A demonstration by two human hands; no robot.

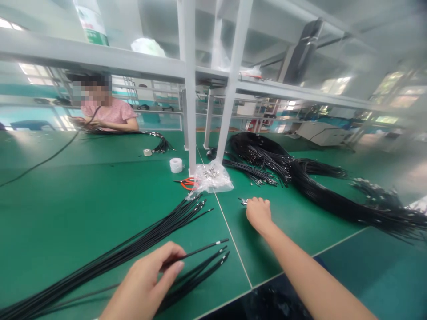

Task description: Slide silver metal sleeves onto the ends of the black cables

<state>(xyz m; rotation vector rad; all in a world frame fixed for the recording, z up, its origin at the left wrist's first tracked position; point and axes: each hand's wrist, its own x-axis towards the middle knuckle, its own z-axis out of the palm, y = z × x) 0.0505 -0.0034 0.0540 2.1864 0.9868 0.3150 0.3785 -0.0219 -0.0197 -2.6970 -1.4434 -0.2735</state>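
My left hand (151,278) pinches a single black cable (203,248) near its end, which carries a white band and points right. Beneath and beside it, more black cables (208,268) lie on the green table. A larger bundle of black cables (133,242) runs from the lower left to the middle, white-banded at the tips. My right hand (258,213) is closed over the table, right of the seam. Small silvery pieces (244,202) show at its fingertips; whether it grips them is hidden.
A clear plastic bag (213,177) of small metal parts sits by the shelf posts, beside orange-handled pliers (187,182) and a white roll (176,165). Thick black cable coils (320,195) lie at the right. Across the table, a person (108,111) handles a cable.
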